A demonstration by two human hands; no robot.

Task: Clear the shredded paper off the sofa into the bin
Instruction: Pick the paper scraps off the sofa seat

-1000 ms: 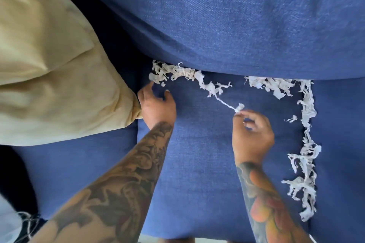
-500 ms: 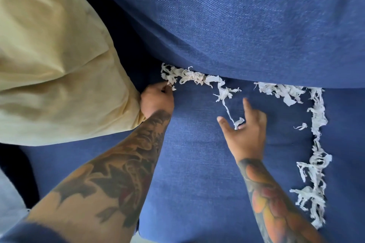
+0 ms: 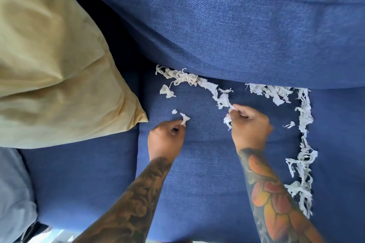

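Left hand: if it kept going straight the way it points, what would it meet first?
Probably the small white paper scrap its fingers already pinch, then a tiny white crumb; past that, bare blue fabric seat cushion. Left hand.

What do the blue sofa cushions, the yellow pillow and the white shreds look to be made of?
Blue sofa seat cushion: coarse woven fabric, matte, with visible twill ribs. Yellow pillow: softer, smoother cloth, perhaps velvety, creasing in broad folds. White shreds: thin crinkled paper, possibly tissue, with torn, curled edges; both hands pinch bits.
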